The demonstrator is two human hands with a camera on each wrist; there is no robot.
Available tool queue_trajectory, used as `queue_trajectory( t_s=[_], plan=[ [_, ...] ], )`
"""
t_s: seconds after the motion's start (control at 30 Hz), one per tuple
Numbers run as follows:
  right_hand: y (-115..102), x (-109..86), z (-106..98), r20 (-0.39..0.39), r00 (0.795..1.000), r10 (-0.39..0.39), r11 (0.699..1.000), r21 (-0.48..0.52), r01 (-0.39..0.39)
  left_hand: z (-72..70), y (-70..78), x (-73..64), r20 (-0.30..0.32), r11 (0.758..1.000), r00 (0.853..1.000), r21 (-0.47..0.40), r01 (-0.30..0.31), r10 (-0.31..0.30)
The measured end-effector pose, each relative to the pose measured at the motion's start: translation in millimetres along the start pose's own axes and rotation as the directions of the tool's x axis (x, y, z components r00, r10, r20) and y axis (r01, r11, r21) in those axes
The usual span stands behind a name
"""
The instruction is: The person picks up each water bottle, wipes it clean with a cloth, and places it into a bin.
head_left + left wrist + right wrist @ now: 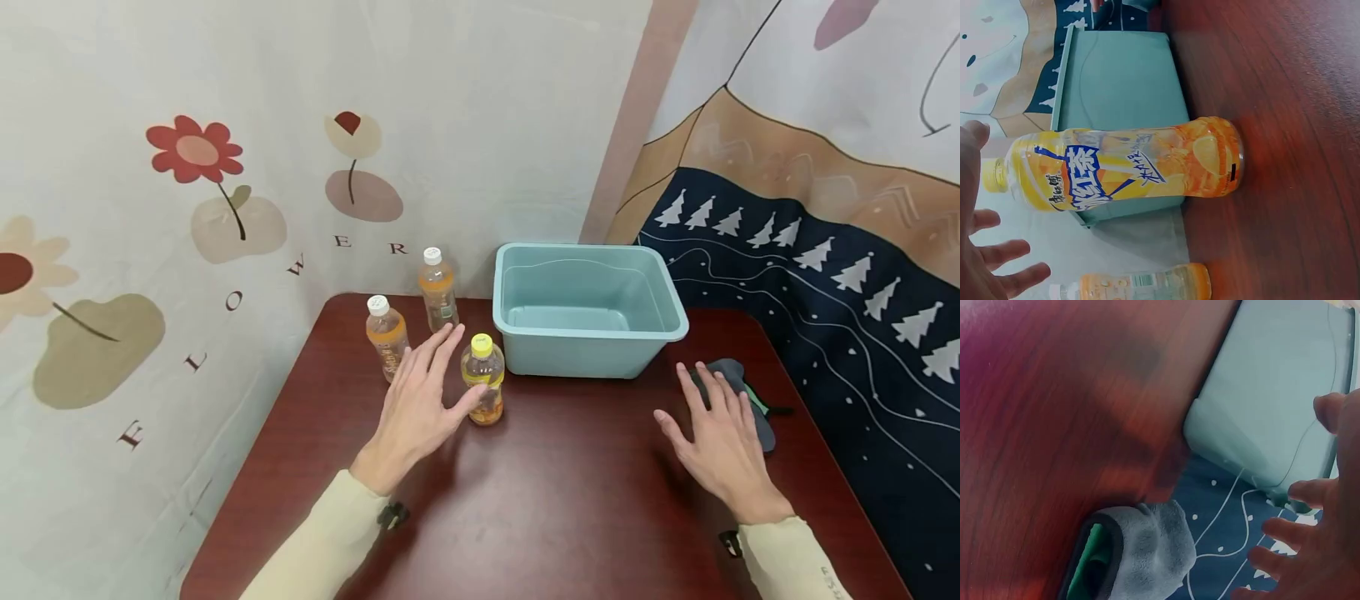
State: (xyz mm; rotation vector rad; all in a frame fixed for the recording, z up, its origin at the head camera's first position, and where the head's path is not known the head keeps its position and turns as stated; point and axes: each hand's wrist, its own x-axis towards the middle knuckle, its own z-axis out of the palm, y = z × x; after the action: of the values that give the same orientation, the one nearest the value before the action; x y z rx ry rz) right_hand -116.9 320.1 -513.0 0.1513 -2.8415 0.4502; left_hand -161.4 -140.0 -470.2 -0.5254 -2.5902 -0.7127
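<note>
The step in hand looks to be the left hand [416, 408] reaching for the yellow-capped iced-tea bottle [1122, 165], which stands upright on the bench [540, 500], just in front of the left end of the teal plastic tub [570, 354]. To take it well, bring the palm in level around the labelled middle, thumb on the near side and fingers on the far side, rather than closing high at the cap, where a small nudge could tip it. The clear wall will probably flex, so a light, even squeeze should do, with a straight lift before any sideways travel. Mind the fingertips: one white-capped bottle [387, 342] stands to the left and another white-capped bottle [437, 296] farther back, so a wide sweep could knock either. As for the grip, the left one is spread wide, thumb well away from the fingers, and holds nothing; the left wrist view shows a gap between thumb and cap. The right hand [720, 442] also has its fingers loosely extended and holds nothing, hovering near the grey plush item with a green lining [1154, 556], apart from it in the right wrist view.
</note>
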Motion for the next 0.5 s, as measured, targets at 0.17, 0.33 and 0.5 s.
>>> queue_trajectory(
  t_s=[0.17,0.33,0.5],
  plan=[
    [9,2.6,-1,-0.034,0.999,0.015,1.000,-0.002,-0.015,-0.1,3.9,6.8,-0.074,0.998,0.996,-0.050,-0.044,0.041],
    [18,4.9,-1,-0.051,0.997,0.049,0.999,0.002,-0.049,-1.5,7.6,10.9,-0.107,0.994,0.993,-0.091,-0.066,0.056],
    [31,6.8,-5,-0.044,0.994,0.098,0.995,-0.008,-0.099,-1.6,11.7,14.7,-0.123,0.987,0.989,-0.126,-0.098,0.082]
  ],
)
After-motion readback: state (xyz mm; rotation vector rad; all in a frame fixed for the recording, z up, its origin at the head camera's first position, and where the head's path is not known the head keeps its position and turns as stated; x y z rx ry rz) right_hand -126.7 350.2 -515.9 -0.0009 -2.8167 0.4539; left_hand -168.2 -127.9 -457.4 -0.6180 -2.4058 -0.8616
